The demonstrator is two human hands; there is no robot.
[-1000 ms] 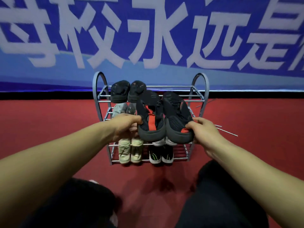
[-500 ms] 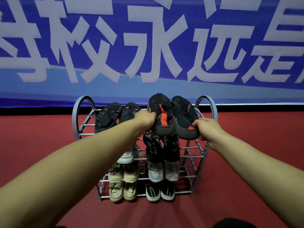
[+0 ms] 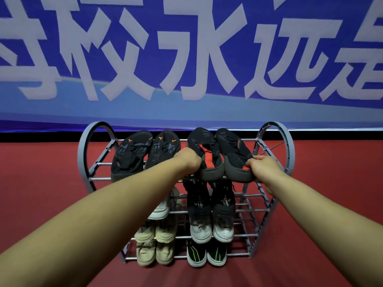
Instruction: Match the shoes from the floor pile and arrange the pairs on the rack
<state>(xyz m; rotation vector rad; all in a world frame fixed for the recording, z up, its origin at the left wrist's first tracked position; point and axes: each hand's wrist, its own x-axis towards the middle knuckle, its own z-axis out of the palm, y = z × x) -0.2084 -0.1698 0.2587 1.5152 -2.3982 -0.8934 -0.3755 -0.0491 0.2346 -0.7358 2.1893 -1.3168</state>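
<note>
A grey metal shoe rack (image 3: 289, 154) with rounded ends stands against the wall. On the right half of its top shelf lies a pair of black shoes with red tongues. My left hand (image 3: 187, 159) grips the heel of the left black-and-red shoe (image 3: 205, 150). At the heel of the right black-and-red shoe (image 3: 233, 154), my right hand (image 3: 262, 166) holds on. Both toes point toward the wall. A pair of black shoes with orange marks (image 3: 143, 152) sits on the top shelf's left half.
Lower shelves hold a black-and-white high-top pair (image 3: 210, 214), a beige pair (image 3: 154, 247), a black pair with green stripes (image 3: 206, 253) and a white shoe (image 3: 160, 208) partly hidden by my left arm. Red floor (image 3: 41, 183) surrounds the rack; a blue banner (image 3: 186, 59) hangs behind.
Both hands have carried the black-and-red pair up from mid-rack height to the top shelf and set it down there. The view has moved closer to the rack.
</note>
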